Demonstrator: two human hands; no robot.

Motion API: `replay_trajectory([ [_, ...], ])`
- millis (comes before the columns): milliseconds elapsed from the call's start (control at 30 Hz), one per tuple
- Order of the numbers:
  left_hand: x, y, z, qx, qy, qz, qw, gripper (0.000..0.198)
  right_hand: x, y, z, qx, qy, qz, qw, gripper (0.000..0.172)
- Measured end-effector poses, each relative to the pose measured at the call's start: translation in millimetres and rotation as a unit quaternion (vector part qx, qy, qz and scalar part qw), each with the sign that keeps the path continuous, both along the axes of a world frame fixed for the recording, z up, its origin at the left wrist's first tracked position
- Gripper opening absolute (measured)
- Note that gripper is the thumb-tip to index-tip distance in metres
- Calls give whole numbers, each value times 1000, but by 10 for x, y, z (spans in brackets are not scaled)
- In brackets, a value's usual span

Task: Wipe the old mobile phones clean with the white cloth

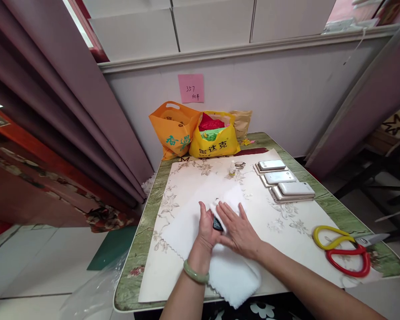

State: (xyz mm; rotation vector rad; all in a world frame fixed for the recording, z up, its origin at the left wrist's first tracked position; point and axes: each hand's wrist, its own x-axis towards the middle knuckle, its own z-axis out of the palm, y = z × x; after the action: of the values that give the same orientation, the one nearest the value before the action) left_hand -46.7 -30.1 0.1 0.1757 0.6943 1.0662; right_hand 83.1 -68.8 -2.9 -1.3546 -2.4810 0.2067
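At the middle of the table, my left hand [206,227] is wrapped round a small dark phone [217,223], a green bangle on its wrist. My right hand [237,227] lies over the phone with fingers spread, pressing part of a white cloth [235,278] against it. The cloth hangs below both hands toward the near table edge. Another white cloth [183,226] is spread flat under the hands. Most of the phone is hidden; only a dark part with small keys shows between the palms.
Stacked phones [291,189] lie at the right. Red and yellow scissors [348,249] rest near the right corner, blades outward. A small bottle [232,169] stands farther back. Behind are an orange bag [173,131] and a yellow bag [215,144] against the wall.
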Motion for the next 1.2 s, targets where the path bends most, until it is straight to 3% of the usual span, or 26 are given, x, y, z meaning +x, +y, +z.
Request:
replay_trajectory([
  [100,-17,12,-2,-44,11,3,999,69,33,-270,22,4,1,59,998,89],
  [167,-12,19,2,-49,15,1,999,69,33,-291,28,-1,1,66,998,89],
  [367,46,-1,29,-1,18,2,1000,62,-23,249,-17,-25,1,-32,999,72],
  [467,50,-18,34,32,5,-21,999,65,-17,346,-42,-17,-3,-61,998,74],
  [700,-4,-17,-13,-7,7,-10,1000,70,78,-285,-17,37,7,39,999,89],
  [767,-6,-9,-9,-16,18,-10,1000,70,79,-350,-8,38,7,54,998,89],
  [867,27,0,19,-21,19,12,1000,63,52,-168,-19,24,0,37,999,82],
  [1033,91,-13,57,27,24,11,999,58,-4,338,-40,-26,-3,-56,998,72],
  [1100,85,-21,53,40,16,-1,999,61,-8,367,-44,-32,-1,-62,998,74],
  [1200,48,-29,37,24,8,-3,1000,64,18,157,-47,-13,4,-27,1000,82],
])
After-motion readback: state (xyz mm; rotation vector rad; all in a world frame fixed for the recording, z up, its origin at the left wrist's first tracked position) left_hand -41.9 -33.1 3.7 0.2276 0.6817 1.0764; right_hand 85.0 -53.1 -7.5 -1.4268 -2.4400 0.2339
